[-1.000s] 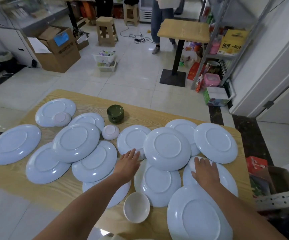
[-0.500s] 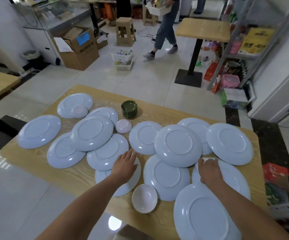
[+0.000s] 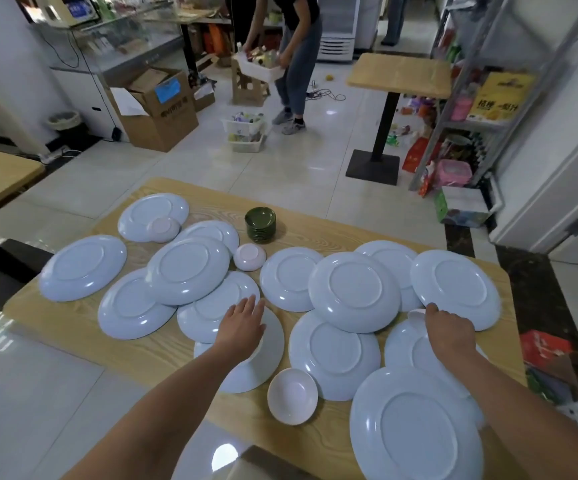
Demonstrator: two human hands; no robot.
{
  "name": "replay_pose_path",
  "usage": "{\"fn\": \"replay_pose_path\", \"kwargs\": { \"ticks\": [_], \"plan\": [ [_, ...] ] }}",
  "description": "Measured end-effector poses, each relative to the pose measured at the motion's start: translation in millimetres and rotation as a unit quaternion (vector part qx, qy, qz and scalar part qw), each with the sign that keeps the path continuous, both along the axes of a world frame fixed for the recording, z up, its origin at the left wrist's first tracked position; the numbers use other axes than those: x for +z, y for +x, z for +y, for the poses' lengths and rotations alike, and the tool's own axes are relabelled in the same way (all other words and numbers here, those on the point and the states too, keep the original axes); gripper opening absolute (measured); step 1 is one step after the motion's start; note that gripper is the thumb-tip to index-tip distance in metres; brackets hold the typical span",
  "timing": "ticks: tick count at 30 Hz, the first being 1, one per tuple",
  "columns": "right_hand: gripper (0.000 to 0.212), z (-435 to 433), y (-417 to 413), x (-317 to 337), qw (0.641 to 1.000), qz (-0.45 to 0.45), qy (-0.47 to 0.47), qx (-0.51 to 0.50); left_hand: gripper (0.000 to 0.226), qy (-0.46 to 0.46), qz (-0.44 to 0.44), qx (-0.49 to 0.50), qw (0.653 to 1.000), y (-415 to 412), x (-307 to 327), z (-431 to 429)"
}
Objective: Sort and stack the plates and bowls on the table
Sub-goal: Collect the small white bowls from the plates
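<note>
The wooden table (image 3: pixel 315 230) fills the lower half of the frame and carries pale blue plates (image 3: pixel 353 292), all face down and overlapping in loose clusters from left to right. The left hand (image 3: pixel 242 323) is at lower centre, palm down, fingers straight and together, over the near plate (image 3: pixel 270 355). Its fingertips reach the rim of the neighbouring plate (image 3: pixel 211 306); contact cannot be confirmed from this angle. The right hand (image 3: pixel 448 329) is at centre right, fingers curled round the rim of a white bowl (image 3: pixel 416 315). It is judged a bowl only from that rim, as the hand hides most of it. It sits between the far-right plate (image 3: pixel 453 289) and the plate below it (image 3: pixel 405 348). An upright bowl (image 3: pixel 292 396) stands near the bottom edge of the table, between the two forearms. An overturned bowl (image 3: pixel 250 257) rests at centre among the plates. A second overturned bowl (image 3: pixel 163 229) lies on the upper-left plate (image 3: pixel 149 211). A stack of green dishes (image 3: pixel 260 224) stands near the far edge. At the top of the frame a person (image 3: pixel 298 46) bends over a white tub (image 3: pixel 259 69), with a cardboard box (image 3: pixel 157 112) at upper left and a small table (image 3: pixel 400 74) at upper right.
</note>
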State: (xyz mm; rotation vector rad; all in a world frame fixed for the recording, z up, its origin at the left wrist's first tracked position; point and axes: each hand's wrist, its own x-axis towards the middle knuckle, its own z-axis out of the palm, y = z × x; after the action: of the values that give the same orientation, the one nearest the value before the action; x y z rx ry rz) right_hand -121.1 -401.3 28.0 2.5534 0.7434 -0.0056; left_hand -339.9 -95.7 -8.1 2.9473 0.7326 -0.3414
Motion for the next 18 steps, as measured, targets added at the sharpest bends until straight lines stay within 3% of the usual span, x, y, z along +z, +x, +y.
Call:
{"fn": "replay_pose_path", "kwargs": {
  "ticks": [3, 8, 10, 13, 15, 18],
  "plan": [
    [0.023, -0.4, -5.9, 4.1, 0.999, 0.022, 0.003, -0.036, 0.058, 0.001, -0.002, 0.002, 1.0, 0.1, 1.8, 12.7],
    [0.017, 18.4, -22.9, 17.1, 0.989, 0.058, 0.103, -0.093, 0.06, 0.014, 0.018, 0.01, 1.0, 11.2, 5.8, 44.5],
    [0.017, 25.6, -35.9, 16.9, 0.965, 0.111, 0.21, -0.111, 0.061, 0.018, 0.016, 0.011, 1.0, 20.0, 7.2, 59.0],
    [0.03, 39.4, -73.1, 15.1, 0.895, 0.259, 0.325, -0.161, 0.061, 0.012, 0.011, 0.007, 1.0, 35.4, 8.0, 78.8],
    [0.034, 52.6, -103.7, 6.4, 0.859, 0.32, 0.357, -0.183, 0.061, -0.001, 0.008, 0.001, 1.0, 46.0, 7.2, 91.5],
    [0.037, 73.5, -142.3, -15.7, 0.848, 0.339, 0.345, -0.217, 0.059, -0.014, 0.004, -0.009, 1.0, 60.3, 3.4, 110.6]
  ]
}}
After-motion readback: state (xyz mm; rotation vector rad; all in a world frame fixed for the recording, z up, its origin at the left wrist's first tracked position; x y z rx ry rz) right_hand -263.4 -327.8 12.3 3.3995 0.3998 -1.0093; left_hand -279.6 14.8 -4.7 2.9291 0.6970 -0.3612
